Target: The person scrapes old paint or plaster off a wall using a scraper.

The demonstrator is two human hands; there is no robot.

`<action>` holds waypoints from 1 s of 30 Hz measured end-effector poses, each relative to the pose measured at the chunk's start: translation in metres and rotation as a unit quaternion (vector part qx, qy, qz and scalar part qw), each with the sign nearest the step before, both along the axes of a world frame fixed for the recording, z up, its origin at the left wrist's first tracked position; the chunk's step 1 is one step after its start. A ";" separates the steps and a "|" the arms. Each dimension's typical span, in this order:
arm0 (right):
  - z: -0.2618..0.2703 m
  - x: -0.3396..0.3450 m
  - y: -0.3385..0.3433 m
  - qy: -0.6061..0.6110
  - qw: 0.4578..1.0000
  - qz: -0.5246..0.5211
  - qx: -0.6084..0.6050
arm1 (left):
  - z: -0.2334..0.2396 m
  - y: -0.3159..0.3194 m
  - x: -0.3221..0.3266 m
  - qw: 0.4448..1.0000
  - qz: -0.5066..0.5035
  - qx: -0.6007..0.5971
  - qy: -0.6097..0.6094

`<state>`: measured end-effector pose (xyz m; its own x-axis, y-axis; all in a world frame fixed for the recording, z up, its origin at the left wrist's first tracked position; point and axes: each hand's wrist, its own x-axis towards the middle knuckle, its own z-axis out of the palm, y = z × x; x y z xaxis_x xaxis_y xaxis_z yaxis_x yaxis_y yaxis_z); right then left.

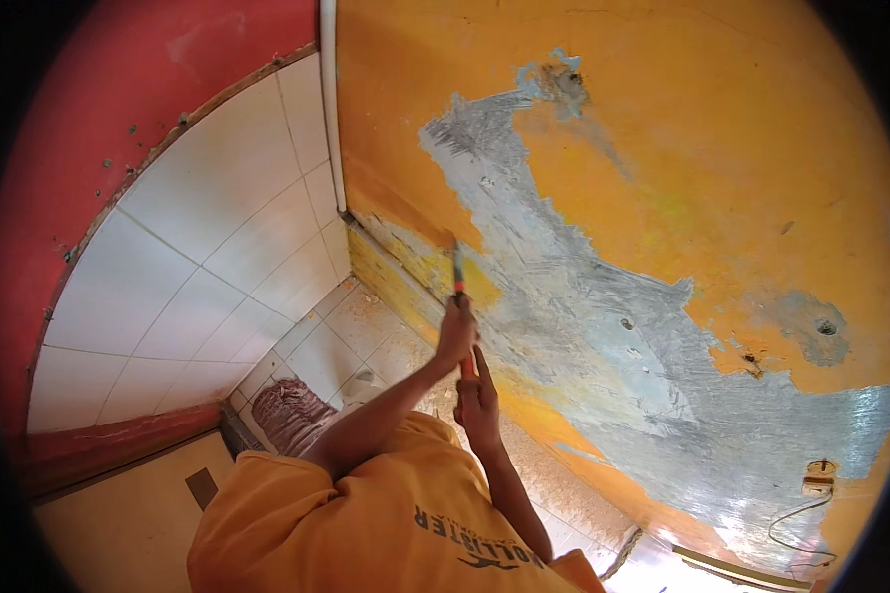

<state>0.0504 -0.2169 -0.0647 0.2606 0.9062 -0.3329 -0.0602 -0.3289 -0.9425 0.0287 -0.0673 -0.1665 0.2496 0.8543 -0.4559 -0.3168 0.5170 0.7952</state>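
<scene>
My left hand (456,333) grips the upper handle of a red and black scraper (457,278), just below its metal blade. Lower on the same handle, my right hand (479,415) is closed around the red grip. The blade points away from me and meets the painted wall (445,170), where orange and yellow paint borders a bare grey patch (534,230). Slight blur hides the blade's exact edge. Scratch marks run over much of the grey patch, which spreads down to the right.
A white pipe (329,104) runs down the corner beside white wall tiles (215,222). Dust and paint flakes cover the tiled floor (549,474). A dark red mat or cloth (293,415) lies at left. An electrical outlet (818,478) with a loose wire (779,530) is low on the right.
</scene>
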 end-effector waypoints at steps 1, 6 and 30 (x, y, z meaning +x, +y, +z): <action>0.003 -0.003 0.011 0.055 0.998 -0.007 -0.009 | 0.003 0.009 -0.007 1.000 0.009 0.007 -0.004; -0.003 0.021 -0.048 0.045 0.999 -0.006 0.004 | 0.009 -0.051 0.021 0.999 -0.032 0.009 0.006; 0.017 0.043 -0.076 0.099 0.992 -0.044 -0.057 | -0.020 -0.085 0.051 0.996 -0.063 0.044 0.049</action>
<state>0.0939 -0.2930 -0.0476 0.2564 0.8359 -0.4853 -0.2745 -0.4185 -0.8658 0.0792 -0.1520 -0.1860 0.3154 0.8563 -0.4090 -0.1721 0.4754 0.8627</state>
